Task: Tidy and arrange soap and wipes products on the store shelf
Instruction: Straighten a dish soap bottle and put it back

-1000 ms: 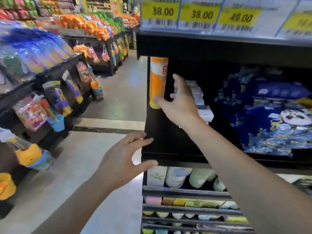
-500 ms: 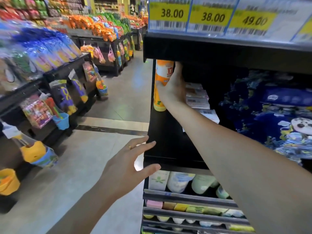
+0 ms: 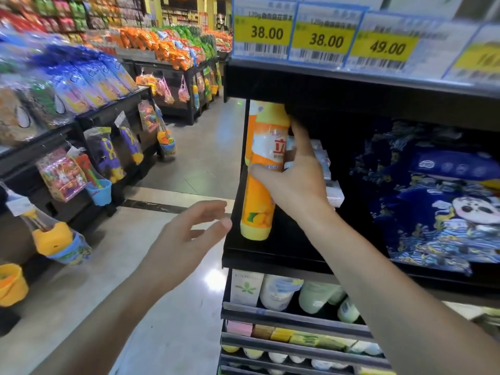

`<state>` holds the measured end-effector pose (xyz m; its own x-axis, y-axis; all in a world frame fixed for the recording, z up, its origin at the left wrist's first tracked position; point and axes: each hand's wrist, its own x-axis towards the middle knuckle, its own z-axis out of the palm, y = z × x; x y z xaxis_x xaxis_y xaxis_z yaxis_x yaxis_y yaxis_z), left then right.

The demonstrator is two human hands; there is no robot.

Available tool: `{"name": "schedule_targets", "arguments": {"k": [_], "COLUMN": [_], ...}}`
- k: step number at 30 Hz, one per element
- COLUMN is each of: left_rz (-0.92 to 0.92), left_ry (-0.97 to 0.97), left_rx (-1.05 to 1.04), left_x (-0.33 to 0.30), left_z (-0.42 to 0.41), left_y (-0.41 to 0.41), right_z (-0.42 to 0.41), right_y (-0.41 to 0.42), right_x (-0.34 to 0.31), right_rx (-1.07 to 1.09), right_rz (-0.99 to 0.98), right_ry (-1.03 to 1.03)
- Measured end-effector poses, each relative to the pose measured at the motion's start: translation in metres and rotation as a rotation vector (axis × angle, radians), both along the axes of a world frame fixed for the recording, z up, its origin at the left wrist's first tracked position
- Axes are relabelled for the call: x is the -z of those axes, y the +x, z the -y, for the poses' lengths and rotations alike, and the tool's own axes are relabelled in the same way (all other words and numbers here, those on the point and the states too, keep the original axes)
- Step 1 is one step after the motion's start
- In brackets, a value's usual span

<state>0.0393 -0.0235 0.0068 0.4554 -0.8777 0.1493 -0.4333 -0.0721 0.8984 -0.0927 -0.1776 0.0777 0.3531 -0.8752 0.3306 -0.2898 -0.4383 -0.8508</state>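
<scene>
Two orange bottles show at the black shelf's (image 3: 270,250) left end: one tall orange-and-yellow bottle (image 3: 263,169) with a white label, tilted, gripped by the right hand (image 3: 295,182), and a second bottle (image 3: 251,131) behind it. The left hand (image 3: 186,239) hovers spread, empty.

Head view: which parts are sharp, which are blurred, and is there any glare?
Head view: the orange bottle and the right hand gripping it are fairly sharp; the left-side snack bags are smeared; glare spots the floor; shelf edges bow from wide-angle distortion.
</scene>
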Motion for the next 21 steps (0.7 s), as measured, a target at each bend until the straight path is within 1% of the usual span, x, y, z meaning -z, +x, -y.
{"name": "schedule_targets", "arguments": {"k": [4, 8, 10, 13, 16, 21], "left_rz": [-0.139, -0.32, -0.395, -0.416, -0.418, -0.39], "left_ry": [-0.041, -0.019, -0.006, 0.005, -0.026, -0.078], "left_rx": [0.085, 0.305, 0.358, 0.374, 0.376, 0.311], "left_x": [-0.016, -0.021, -0.025, -0.026, -0.026, -0.024], "left_z": [0.011, 0.013, 0.01, 0.005, 0.001, -0.001], "left_y": [-0.015, -0.028, -0.032, -0.036, -0.04, -0.046], "right_z": [-0.026, -0.047, -0.054, -0.062, -0.066, -0.071], "right_y": [-0.015, -0.031, -0.04, -0.05, -0.056, -0.061], "right_x": [0.006, 0.009, 0.009, 0.008, 0.008, 0.01], "right_rx": [-0.044, -0.098, -0.134, -0.169, -0.182, -0.209], "right_rz": [0.097, 0.123, 0.132, 0.142, 0.138, 0.127], "right_ry": [0.028, 0.072, 0.079, 0.103, 0.098, 0.126]}}
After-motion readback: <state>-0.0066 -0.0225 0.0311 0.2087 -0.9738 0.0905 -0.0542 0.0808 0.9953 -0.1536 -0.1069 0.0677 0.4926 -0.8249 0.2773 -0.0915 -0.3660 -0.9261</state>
